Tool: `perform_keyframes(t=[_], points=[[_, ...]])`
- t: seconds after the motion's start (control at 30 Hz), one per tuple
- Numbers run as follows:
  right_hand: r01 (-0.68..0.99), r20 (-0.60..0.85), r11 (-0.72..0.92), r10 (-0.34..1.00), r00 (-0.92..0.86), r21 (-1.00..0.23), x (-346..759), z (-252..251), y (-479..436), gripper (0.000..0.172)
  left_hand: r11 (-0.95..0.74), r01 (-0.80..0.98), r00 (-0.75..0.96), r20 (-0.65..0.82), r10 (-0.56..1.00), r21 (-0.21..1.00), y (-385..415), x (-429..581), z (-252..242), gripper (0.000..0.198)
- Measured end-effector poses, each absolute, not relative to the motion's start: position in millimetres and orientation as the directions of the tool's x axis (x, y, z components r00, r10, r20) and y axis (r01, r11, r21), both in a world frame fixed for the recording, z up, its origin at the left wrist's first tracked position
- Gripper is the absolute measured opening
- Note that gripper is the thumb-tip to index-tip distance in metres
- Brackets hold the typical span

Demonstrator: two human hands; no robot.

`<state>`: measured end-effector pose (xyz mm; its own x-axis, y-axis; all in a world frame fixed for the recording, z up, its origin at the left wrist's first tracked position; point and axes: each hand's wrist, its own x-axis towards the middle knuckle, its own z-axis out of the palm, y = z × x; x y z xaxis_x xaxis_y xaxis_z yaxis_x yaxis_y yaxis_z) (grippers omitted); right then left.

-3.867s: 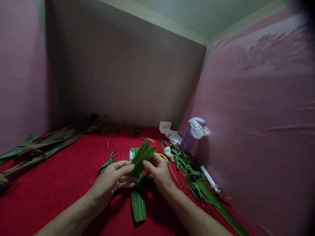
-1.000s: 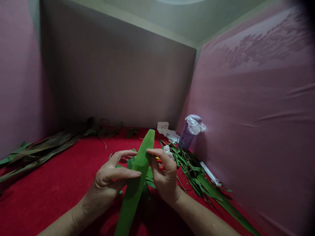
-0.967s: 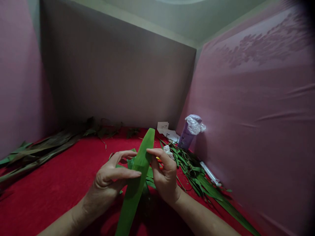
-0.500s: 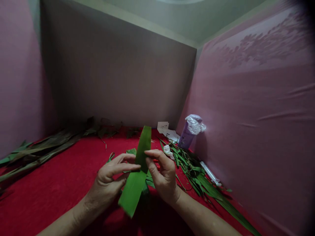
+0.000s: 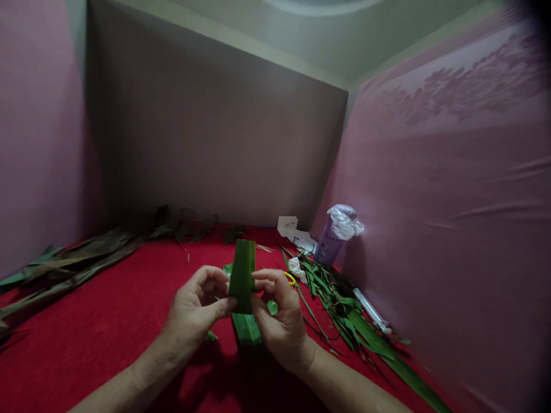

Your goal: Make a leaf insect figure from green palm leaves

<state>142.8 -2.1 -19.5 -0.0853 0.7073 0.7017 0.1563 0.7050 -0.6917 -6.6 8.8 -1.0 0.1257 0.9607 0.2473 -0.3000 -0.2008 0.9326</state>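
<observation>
A green leaf strip stands upright between my two hands, folded at its lower end. My left hand pinches its left edge, with the thumb in front near the fold. On the other edge, my right hand grips the strip between thumb and fingertips. Below and behind lies a wider glossy green leaf piece, partly hidden by the hands and in shadow. Just past my right fingers shows a yellow loop, perhaps a scissors handle; the rest of it is hidden.
Red cloth covers the surface. Cut leaf strips lie heaped on the right beside a clear tube. A purple container topped with plastic wrap stands by white papers. Long dull leaves lie left.
The lower part of the leaf strip, which hung down toward me, is now folded up, so the strip looks shorter. My left thumb has come to the front; the yellow loop has come into view.
</observation>
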Motion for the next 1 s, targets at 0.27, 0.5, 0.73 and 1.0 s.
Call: perform_keyframes(t=[0.27, 0.5, 0.73, 1.0], points=[[-0.148, 0.468, 0.449, 0.874, -0.135, -0.881, 141.8, -15.0, 1.2, 0.032, -0.226, -0.197, 0.203, 0.265, 0.942, 0.954, 8.4, -8.2, -12.2, 0.024], [-0.177, 0.349, 0.326, 0.930, -0.120, -0.929, 141.4, -13.5, 7.1, 0.014, -0.157, -0.169, 0.344, 0.208, 0.916, 0.973, 5.7, -7.2, -11.6, 0.014], [-0.235, 0.250, 0.205, 0.950, -0.184, -0.950, 142.6, -16.9, 7.8, 0.020, -0.024, -0.124, 0.334, 0.065, 0.940, 0.992, 1.3, -9.2, 0.2, 0.013], [-0.262, 0.237, 0.188, 0.957, -0.168, -0.947, 143.6, -16.8, 11.9, 0.019, 0.031, -0.084, 0.282, -0.006, 0.959, 0.996, 3.3, -8.3, -1.3, 0.014]])
